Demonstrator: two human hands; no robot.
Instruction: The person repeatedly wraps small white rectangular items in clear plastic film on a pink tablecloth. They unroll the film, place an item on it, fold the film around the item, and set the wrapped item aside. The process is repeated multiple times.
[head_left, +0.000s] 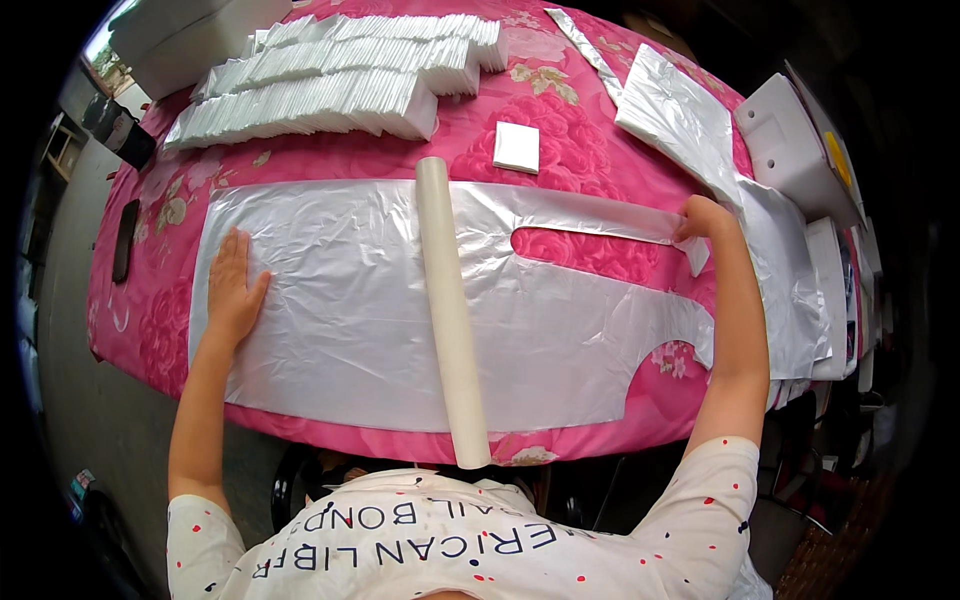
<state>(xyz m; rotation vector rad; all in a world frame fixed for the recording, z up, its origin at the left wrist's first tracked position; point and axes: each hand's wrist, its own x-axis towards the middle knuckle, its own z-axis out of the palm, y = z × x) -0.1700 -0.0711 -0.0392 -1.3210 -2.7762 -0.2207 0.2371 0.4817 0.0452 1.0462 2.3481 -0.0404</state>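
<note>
A thin, shiny white plastic apron lies spread flat, with a long slot and a curved cut-out at its right end. Across its middle rests a cream-coloured tube, reaching past the apron's near and far edges. My left hand presses flat on the apron's left end, fingers stretched out. At the far right corner, my right hand is closed, pinching the end of the apron's narrow strip beside the slot. A small folded white square packet lies just beyond the apron.
Rows of white folded packets stand at the far left. More plastic sheeting lies at the right, next to white bins. A dark phone-like object and a dark cup are at left. A pink floral cloth covers the table.
</note>
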